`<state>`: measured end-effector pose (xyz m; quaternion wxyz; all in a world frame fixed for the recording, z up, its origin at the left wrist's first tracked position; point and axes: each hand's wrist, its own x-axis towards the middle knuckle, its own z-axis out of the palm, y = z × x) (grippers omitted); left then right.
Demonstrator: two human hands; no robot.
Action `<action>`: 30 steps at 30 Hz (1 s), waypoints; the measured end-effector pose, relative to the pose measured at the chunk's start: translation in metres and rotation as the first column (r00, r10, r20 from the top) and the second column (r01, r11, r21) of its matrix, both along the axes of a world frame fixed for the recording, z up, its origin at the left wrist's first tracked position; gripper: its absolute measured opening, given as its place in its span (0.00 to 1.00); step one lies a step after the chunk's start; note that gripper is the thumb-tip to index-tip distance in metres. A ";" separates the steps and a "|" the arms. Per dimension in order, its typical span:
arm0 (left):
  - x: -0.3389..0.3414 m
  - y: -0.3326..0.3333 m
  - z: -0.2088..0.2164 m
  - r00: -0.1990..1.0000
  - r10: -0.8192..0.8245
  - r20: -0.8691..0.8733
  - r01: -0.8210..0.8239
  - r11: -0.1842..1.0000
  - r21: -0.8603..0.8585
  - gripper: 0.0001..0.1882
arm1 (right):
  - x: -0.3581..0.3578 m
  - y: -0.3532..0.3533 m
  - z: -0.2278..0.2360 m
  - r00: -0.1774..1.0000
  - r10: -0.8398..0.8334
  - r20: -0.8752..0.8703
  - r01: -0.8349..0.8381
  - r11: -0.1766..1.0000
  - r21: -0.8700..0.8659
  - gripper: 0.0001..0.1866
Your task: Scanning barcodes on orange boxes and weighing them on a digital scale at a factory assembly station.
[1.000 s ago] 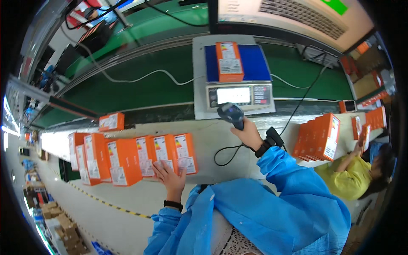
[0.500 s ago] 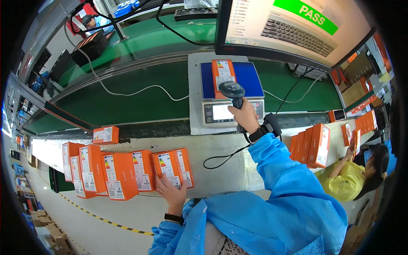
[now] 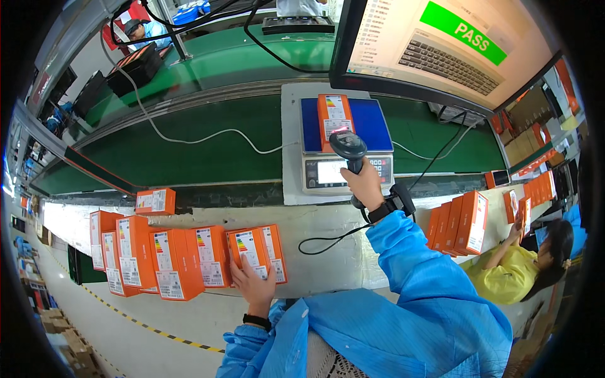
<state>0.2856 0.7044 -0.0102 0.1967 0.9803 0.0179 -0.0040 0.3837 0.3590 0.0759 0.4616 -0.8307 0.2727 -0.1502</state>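
My right hand grips a black handheld scanner and holds it over an orange box that lies on the blue platform of a weighing scale. A red light spot shows on that box's label. My left hand rests on the nearest orange box at the right end of a row of upright orange boxes on the white bench. A black cable trails from the scanner across the bench.
A green conveyor belt runs behind the bench. A monitor with a green banner hangs above the scale. More orange boxes stand at the right, beside a seated person in yellow. One box lies alone at the left.
My right hand has raised the scanner from the bench edge up over the box on the scale. My left hand has stayed on the end box of the row.
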 end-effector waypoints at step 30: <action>-0.003 0.003 -0.009 0.997 -0.027 0.078 0.022 0.998 0.062 0.45 | -0.006 0.023 0.009 0.996 -0.078 0.045 0.077 0.997 0.010 0.26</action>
